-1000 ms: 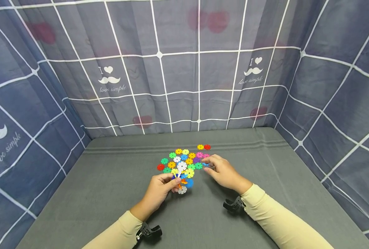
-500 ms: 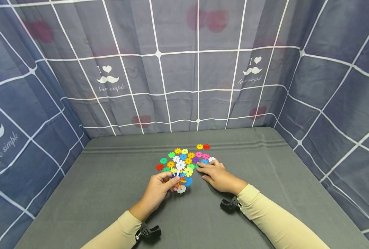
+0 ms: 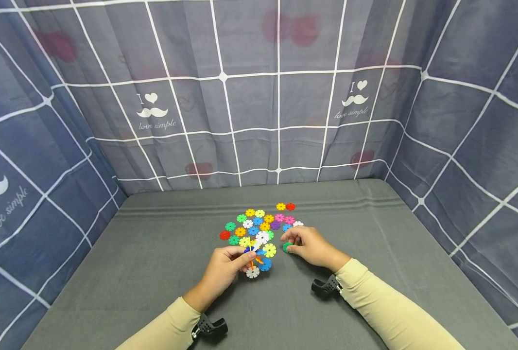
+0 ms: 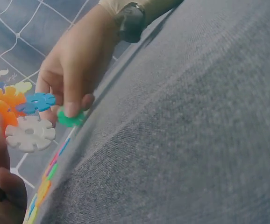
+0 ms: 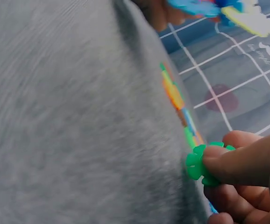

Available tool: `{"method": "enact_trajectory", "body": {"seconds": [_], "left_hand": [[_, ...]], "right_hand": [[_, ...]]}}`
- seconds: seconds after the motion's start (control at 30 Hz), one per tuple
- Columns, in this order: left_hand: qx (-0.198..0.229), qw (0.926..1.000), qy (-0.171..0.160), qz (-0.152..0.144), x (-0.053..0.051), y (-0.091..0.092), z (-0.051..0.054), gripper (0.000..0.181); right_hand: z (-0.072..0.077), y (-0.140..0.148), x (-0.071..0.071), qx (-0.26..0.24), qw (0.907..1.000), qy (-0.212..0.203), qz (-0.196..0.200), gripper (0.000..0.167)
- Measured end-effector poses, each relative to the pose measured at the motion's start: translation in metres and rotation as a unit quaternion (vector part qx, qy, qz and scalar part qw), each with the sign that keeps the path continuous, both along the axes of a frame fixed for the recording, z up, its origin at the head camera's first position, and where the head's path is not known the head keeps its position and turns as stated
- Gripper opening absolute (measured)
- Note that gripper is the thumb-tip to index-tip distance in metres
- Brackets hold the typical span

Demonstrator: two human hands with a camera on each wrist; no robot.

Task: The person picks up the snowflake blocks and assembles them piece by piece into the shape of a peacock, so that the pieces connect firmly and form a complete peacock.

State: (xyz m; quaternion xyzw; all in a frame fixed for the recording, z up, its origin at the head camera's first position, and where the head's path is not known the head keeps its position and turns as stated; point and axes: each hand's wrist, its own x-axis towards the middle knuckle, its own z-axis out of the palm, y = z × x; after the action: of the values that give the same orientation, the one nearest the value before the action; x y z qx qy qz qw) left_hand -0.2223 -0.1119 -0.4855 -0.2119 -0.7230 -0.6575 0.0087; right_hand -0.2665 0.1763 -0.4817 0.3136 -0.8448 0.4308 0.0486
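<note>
My left hand pinches a joined cluster of notched plastic discs. White, orange and blue discs show in it in the left wrist view, and a yellow disc stands at its right side in the head view. Between thumb and fingers, my right hand holds a single green notched disc, just above the cloth and to the right of the cluster. The two hands are apart. The left fingers hide part of the cluster's middle.
Loose notched discs lie flat behind the hands, among them a purple disc, a pink disc and a red disc. A red disc lies farther back. Grey cloth covers the table; a checked curtain rises behind it.
My right hand has picked up the green disc from the spread and drawn it toward me. The cluster in my left hand has turned and shifted slightly right.
</note>
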Motion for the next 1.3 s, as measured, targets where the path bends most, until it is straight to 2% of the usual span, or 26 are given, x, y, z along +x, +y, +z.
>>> {"method": "enact_trajectory", "body": {"seconds": [0.1, 0.2, 0.3, 0.4, 0.53, 0.67, 0.83, 0.93, 1.1, 1.3], "left_hand": [[-0.034, 0.9990, 0.027, -0.001, 0.002, 0.002, 0.000, 0.021], [-0.069, 0.9962, 0.053, -0.010, 0.004, 0.003, 0.001, 0.020], [-0.098, 0.9912, 0.086, -0.022, 0.007, 0.003, 0.003, 0.015], [-0.121, 0.9837, 0.129, -0.031, 0.009, 0.005, 0.006, 0.012], [-0.128, 0.9740, 0.181, -0.048, 0.012, 0.008, 0.009, 0.012], [-0.127, 0.9664, 0.216, -0.056, 0.013, 0.010, 0.009, 0.013], [-0.129, 0.9634, 0.228, -0.058, 0.013, 0.010, 0.008, 0.013], [-0.133, 0.9623, 0.231, -0.055, 0.013, 0.010, 0.009, 0.013], [-0.140, 0.9553, 0.255, -0.052, 0.013, 0.009, 0.011, 0.013], [-0.142, 0.9491, 0.276, -0.051, 0.014, 0.010, 0.010, 0.014]], "right_hand": [[0.007, 0.001, 0.002, -0.041, 0.9986, -0.027, -0.018, 0.017], [0.018, -0.002, 0.008, -0.102, 0.9928, -0.056, -0.026, 0.016], [0.033, -0.009, 0.018, -0.162, 0.9835, -0.079, -0.011, 0.016], [0.045, -0.017, 0.027, -0.187, 0.9800, -0.065, 0.019, 0.017], [0.053, -0.026, 0.037, -0.181, 0.9818, -0.012, 0.057, 0.017], [0.055, -0.032, 0.042, -0.156, 0.9849, 0.022, 0.071, 0.016], [0.056, -0.034, 0.045, -0.145, 0.9851, 0.050, 0.079, 0.017], [0.056, -0.035, 0.045, -0.146, 0.9814, 0.082, 0.095, 0.020], [0.054, -0.036, 0.043, -0.138, 0.9743, 0.136, 0.114, 0.023], [0.051, -0.039, 0.044, -0.138, 0.9727, 0.148, 0.114, 0.022]]}}
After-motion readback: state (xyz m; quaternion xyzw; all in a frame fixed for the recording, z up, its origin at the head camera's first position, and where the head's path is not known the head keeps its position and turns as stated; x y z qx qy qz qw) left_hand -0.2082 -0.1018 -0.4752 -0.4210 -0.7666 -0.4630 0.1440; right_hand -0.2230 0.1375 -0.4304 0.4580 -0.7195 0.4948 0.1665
